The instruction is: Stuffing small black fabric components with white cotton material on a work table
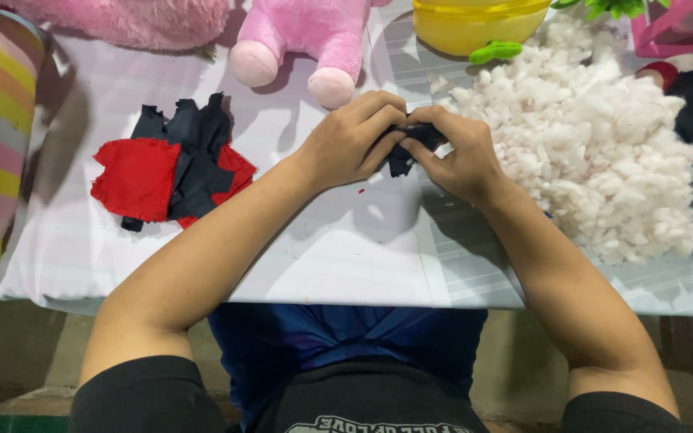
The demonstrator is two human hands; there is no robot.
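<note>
While the red and navy fabric scraps (172, 164) are lying off to my left on the worktop (338, 256), my left hand (352, 140) and right hand (457, 154) are pinching a small dark cloth piece (407, 149), each grip closed on it. Stuffing (595, 136) is heaped just right; working it likely needs steady fingertips.

We pinch a matt dark cloth scrap (401, 157) with frayed edges. Right of our grip lies fluffy white stuffing (595, 136); left, rough red and navy fabric pieces (172, 164). Beyond sit plush pink toys (306, 36) and a glossy yellow plastic bowl (475, 24).
</note>
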